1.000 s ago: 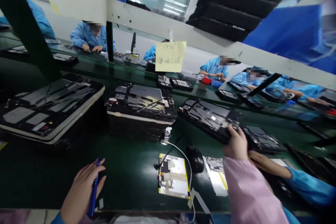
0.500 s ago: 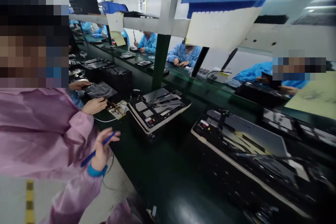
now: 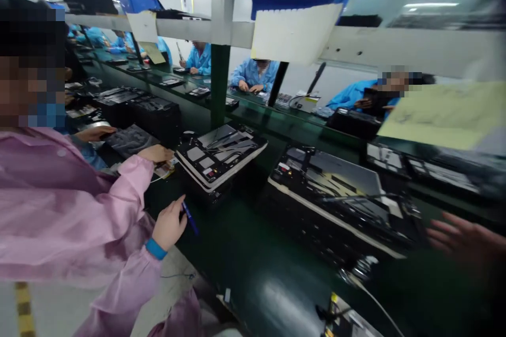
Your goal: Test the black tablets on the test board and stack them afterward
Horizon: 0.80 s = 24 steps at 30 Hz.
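1. Own body in view: one bare right hand (image 3: 464,239), at the right edge of the head view; soft with motion blur.
2. Fingers (image 3: 443,233): long, tapered; nails and knuckles too blurred to read.
3. Hand runs off into dark shadow at the frame edge; any sleeve or cuff there too dark to tell; markings cannot be made out.

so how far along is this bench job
Looks done: the open tablet casing has its foil patches in place. In hand: a person in a pink coat holds a blue pen beside it. Left: another open casing lies on the green bench, apparently waiting.
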{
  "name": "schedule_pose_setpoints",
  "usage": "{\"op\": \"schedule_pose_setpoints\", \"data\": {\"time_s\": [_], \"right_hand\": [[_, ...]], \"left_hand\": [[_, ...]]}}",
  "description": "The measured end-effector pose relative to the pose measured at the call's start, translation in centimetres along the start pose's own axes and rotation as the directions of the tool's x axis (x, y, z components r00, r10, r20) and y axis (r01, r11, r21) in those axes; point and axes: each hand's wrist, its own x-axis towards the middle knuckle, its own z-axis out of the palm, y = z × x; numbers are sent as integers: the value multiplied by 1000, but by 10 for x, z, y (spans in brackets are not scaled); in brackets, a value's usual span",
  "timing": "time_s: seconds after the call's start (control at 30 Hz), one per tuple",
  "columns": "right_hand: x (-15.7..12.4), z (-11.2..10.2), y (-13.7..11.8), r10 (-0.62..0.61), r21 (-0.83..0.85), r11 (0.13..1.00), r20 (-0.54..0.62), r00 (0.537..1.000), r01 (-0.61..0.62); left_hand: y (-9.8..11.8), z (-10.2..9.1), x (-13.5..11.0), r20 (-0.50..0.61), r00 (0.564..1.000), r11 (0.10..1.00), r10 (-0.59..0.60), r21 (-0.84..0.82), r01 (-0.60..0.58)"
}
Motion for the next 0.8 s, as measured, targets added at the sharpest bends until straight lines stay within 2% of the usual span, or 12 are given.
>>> {"op": "schedule_pose_setpoints", "data": {"time_s": [0.07, 0.13, 0.2, 0.3, 0.33, 0.5, 0.8], "right_hand": [[-17, 3, -17, 54, 151, 986, 75, 996, -65], [-40, 14, -37, 73, 144, 984, 214, 974, -105], [-60, 29, -52, 66, 130, 986, 290, 955, -108], [-74, 46, -64, 39, 134, 988, 221, 975, -70], [-74, 48, -67, 38, 144, 987, 230, 972, -73], [-71, 45, -73, 52, 175, 980, 238, 970, -96], [-79, 47, -75, 107, 134, 979, 293, 950, -151]], "left_hand": [[8, 5, 2, -5, 1000, 1000, -15, -20, 15], [14, 7, 6, -10, 999, 998, -53, -32, 53], [16, 8, 10, -12, 996, 995, -93, -31, 93], [18, 9, 14, -28, 993, 993, -113, -29, 112], [18, 9, 16, -39, 993, 994, -108, -30, 107], [19, 9, 19, -65, 995, 994, -80, -80, 74], [26, 1, 15, -44, 978, 962, -202, -198, 190]]}}
